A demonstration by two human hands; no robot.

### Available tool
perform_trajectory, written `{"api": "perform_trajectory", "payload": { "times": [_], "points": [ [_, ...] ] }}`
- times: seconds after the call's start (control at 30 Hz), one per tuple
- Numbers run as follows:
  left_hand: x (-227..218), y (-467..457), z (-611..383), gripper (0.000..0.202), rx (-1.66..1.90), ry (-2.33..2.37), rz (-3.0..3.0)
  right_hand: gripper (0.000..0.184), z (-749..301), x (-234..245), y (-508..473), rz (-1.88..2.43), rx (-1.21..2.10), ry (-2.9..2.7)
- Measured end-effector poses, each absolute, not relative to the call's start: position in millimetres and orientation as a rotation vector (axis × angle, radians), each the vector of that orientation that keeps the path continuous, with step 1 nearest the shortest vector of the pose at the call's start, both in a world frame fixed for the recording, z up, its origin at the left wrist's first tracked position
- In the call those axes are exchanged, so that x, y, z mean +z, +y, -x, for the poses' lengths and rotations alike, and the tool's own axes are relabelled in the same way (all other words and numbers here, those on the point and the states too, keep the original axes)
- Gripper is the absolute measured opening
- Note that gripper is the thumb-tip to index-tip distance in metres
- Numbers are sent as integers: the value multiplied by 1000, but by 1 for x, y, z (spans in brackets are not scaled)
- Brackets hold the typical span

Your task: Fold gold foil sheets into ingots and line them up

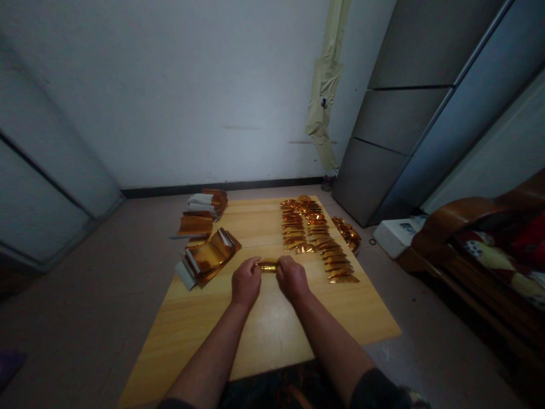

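The left hand [247, 282] and right hand [293, 278] grip opposite ends of a gold foil piece [268, 267] on or just above the wooden table [272, 324]. Stacked foil sheets [209, 254] lie left, rows of folded pieces [336, 255] right; behind the table, a white wall [179, 108]

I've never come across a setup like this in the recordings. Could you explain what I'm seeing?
There is no machine here. This single picture comes from a camera worn on a person's head, looking forward and down. The person's bare left hand and right hand hold a small gold piece between them, one at each end. On the wooden table, stacks of gold sheets with pale parts lie to the left, and rows of folded gold pieces to the right.
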State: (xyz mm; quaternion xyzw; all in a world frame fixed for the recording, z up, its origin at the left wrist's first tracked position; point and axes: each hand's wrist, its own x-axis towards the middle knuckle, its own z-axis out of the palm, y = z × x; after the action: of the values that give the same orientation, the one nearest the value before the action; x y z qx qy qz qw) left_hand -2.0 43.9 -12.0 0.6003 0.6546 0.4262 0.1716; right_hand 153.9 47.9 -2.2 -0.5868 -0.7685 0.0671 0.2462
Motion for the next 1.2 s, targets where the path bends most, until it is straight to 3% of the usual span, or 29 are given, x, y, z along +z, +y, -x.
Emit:
{"api": "perform_trajectory", "payload": {
  "times": [0.6, 0.83, 1.2],
  "points": [
    [-13, 45, 1, 33, 1167, 1865, -1713, 20, -153, 2, 49, 1552, 341, -1945],
    [-8, 45, 2, 34, 1274, 1876, -1496, 31, -155, -2, 49, 1447, 694, -1637],
    [-13, 48, 2, 24, 1300, 1788, -1600, 19, -158, 1, 49, 1378, 755, -1525]
  ]
}}
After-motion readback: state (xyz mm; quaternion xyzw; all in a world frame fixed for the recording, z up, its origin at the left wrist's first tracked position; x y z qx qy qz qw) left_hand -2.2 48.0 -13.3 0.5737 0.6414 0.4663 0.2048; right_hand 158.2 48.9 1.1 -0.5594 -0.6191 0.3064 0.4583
